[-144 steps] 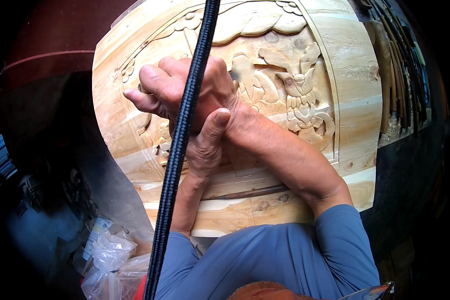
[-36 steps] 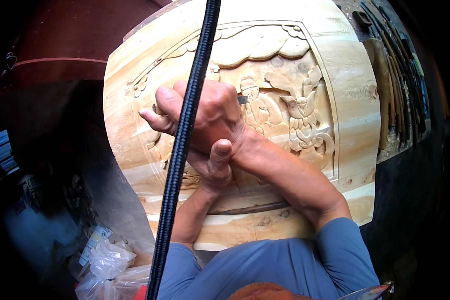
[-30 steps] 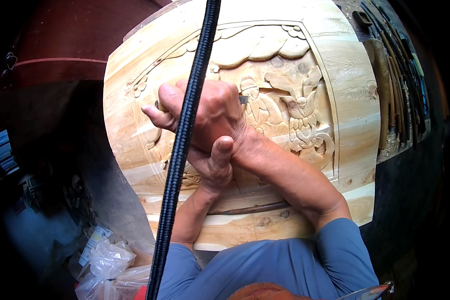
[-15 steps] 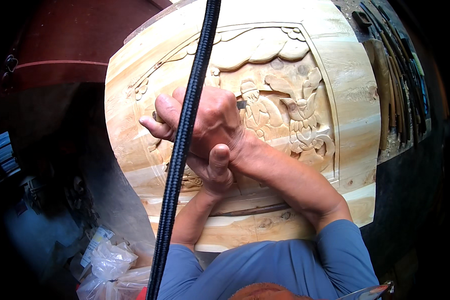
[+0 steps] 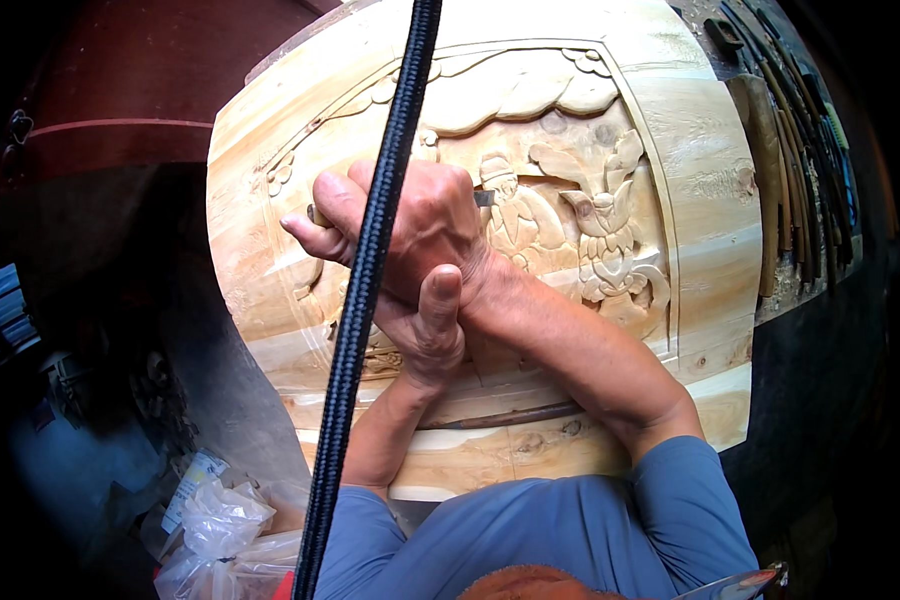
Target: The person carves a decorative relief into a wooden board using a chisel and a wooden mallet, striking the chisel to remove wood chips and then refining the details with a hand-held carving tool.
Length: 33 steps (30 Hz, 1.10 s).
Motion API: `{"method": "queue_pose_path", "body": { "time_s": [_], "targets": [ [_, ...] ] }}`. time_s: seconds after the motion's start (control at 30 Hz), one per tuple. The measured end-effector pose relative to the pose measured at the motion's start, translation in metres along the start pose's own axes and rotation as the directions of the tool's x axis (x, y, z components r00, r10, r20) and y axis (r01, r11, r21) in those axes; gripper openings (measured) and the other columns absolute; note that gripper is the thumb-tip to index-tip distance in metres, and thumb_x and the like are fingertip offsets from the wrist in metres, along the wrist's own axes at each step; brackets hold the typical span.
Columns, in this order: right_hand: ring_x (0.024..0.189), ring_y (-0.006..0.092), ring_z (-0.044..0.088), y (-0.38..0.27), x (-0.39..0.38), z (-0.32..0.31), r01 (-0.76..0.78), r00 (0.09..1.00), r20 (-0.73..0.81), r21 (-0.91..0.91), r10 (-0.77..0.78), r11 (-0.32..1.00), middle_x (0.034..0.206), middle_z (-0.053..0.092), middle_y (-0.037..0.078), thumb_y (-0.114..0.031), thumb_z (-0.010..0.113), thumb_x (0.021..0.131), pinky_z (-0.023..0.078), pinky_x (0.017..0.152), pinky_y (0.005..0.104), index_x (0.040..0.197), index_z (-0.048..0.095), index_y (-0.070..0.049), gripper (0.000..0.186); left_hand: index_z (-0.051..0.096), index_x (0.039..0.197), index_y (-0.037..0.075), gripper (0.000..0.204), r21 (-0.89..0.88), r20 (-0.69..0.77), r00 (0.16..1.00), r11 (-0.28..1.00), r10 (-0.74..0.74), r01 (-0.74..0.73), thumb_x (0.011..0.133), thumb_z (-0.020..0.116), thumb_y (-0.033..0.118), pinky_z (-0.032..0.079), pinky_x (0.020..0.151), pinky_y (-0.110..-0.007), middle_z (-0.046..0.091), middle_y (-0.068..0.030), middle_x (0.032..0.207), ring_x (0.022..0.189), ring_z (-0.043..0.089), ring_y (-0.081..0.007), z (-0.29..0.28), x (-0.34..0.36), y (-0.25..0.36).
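My right hand is closed around a chisel over the carved wooden panel. A short flat end of the chisel shows on the right side of the fist, against a carved robed figure. On the other side a bit of its rounded handle peeks out by the little finger. My left hand sits under the right one, its thumb upright against the right wrist. Its other fingers are hidden. A black braided cord crosses the view in front of the hands.
A long thin dark-handled tool lies along the panel's near edge. Several chisels and other long tools are lined up on the bench at the right. Clear plastic bags stand at the lower left, and a dark red surface is at the far left.
The right fist has tilted slightly, and the chisel's flat end has shifted a little up toward the figure. The left thumb has moved up slightly with it.
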State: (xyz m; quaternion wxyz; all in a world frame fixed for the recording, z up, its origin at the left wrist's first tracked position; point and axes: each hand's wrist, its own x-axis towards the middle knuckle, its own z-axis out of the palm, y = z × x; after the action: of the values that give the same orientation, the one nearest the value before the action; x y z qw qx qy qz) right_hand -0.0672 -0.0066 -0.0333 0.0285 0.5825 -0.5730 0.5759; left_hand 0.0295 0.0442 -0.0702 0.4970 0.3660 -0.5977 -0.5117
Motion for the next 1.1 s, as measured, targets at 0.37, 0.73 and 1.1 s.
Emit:
{"method": "queue_pose_path", "body": {
  "time_s": [0.37,0.73,1.1],
  "targets": [
    [0.051,0.0110,0.047,0.003,0.000,0.002,-0.008,0.998,0.065,0.000,0.008,1.000,0.063,0.038,-0.001,-0.033,0.080,0.093,0.046,0.050,0.0267,0.076,0.051,-0.015,0.038,0.043,0.158,-0.003,0.090,-0.148,0.070,0.990,0.980,-0.125,0.134,0.096,0.086,0.046,0.037,0.120,-0.037,0.050,-0.0116,0.154,0.141,0.048,-0.0215,-0.008,0.000,0.000],
    [0.051,0.0104,0.044,0.003,-0.002,0.003,-0.028,0.995,0.099,-0.008,0.028,1.000,0.064,0.036,-0.002,-0.035,0.082,0.088,0.044,0.050,0.0254,0.077,0.048,-0.016,0.040,0.042,0.157,-0.006,0.090,-0.102,0.033,0.988,0.983,-0.153,0.156,0.097,0.082,0.049,0.040,0.118,-0.040,0.053,-0.0156,0.151,0.137,0.053,-0.0243,-0.003,0.001,0.008],
    [0.051,0.0137,0.048,0.001,-0.006,0.002,-0.036,0.991,0.130,-0.052,0.043,0.998,0.063,0.041,0.000,-0.034,0.076,0.097,0.046,0.048,0.0305,0.076,0.050,-0.014,0.039,0.043,0.154,-0.009,0.095,-0.004,0.071,0.993,0.995,-0.099,0.100,0.101,0.069,0.065,0.046,0.117,-0.043,0.060,-0.0192,0.145,0.133,0.061,-0.0281,-0.004,0.000,0.005]
  ]
}}
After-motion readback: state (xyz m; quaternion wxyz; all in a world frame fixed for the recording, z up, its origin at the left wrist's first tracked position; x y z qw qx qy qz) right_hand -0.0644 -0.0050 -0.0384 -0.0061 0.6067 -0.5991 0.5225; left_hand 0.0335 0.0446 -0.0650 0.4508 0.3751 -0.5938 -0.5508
